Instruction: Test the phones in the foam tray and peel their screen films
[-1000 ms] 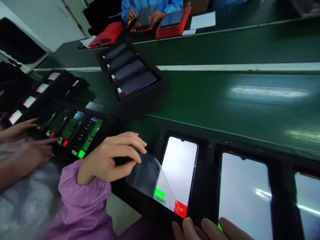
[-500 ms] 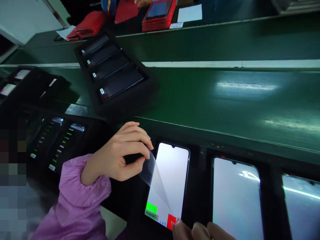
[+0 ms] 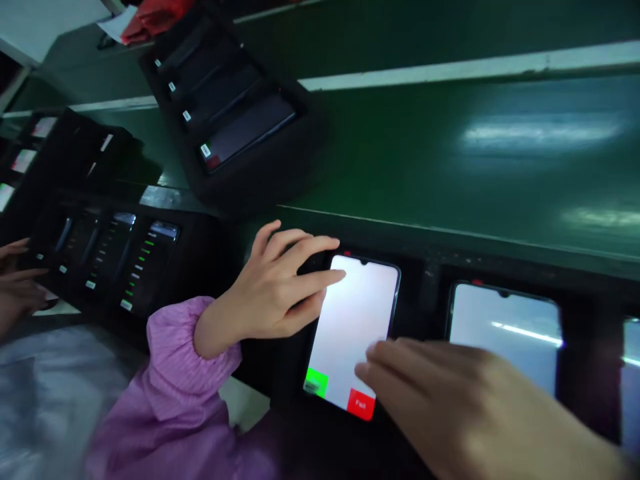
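Note:
A phone [image 3: 356, 313] with a lit white screen lies in a black holder [image 3: 425, 283] at the near edge. A green square [image 3: 316, 383] and a red "Fail" button [image 3: 361, 404] show at its bottom. My left hand [image 3: 273, 290], in a purple sleeve, has its fingers stretched out, and the index finger rests on the screen's upper left corner. My right hand [image 3: 450, 393], blurred, reaches in from the lower right with its fingertips on the lower part of the same screen. No lifted film is visible on the phone.
Two more lit phones [image 3: 505, 327] [image 3: 631, 353] sit in the holder to the right. A green conveyor belt [image 3: 450, 153] runs behind, carrying a black tray of dark phones [image 3: 235, 120]. At left, another person's hands [image 3: 15, 280] rest by a rack of phones [image 3: 125, 260].
The clear film that my left hand held up off the screen has gone down flat. My left fingers have straightened onto the screen, and my right hand has moved up over its lower part.

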`<state>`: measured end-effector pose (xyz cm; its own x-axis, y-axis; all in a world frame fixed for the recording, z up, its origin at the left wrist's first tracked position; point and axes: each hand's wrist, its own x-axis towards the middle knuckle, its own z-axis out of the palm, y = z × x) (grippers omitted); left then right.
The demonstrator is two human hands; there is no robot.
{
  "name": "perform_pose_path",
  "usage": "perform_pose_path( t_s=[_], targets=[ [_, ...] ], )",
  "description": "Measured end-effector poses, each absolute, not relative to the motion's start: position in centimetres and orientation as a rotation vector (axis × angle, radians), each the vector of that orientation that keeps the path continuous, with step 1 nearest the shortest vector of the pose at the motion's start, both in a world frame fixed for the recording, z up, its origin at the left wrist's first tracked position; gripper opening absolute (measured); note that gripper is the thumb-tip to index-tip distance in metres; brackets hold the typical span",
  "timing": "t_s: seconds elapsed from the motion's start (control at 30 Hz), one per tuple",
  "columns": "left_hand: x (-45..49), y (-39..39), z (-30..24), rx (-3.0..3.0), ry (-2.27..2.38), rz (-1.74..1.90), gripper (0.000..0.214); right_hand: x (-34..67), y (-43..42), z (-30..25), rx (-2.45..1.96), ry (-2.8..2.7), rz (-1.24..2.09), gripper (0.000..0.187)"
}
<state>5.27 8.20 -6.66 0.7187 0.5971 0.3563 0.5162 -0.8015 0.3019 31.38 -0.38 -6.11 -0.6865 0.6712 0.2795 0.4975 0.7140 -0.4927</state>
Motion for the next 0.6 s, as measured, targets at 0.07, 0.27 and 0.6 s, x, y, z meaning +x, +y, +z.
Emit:
perform_pose_path(
  t_s=[0.07,0.27,0.6],
  targets=[
    [4.0,7.3,-6.9,2.690,0.948,0.660,0.035,31.9,2.3,-5.6,-0.961,-2.299,0.811,0.029],
    [0.7,2.5,-7.6,2.301,1.177,0.887,0.050,33.7,7.7,-5.6,-1.382,-1.625,1.314,0.046],
    [0.6,-5.1,-9.4,2.231,1.173,0.819,0.047,34.7,6.6,-6.3,-1.629,-1.440,1.122,0.051]
  ],
)
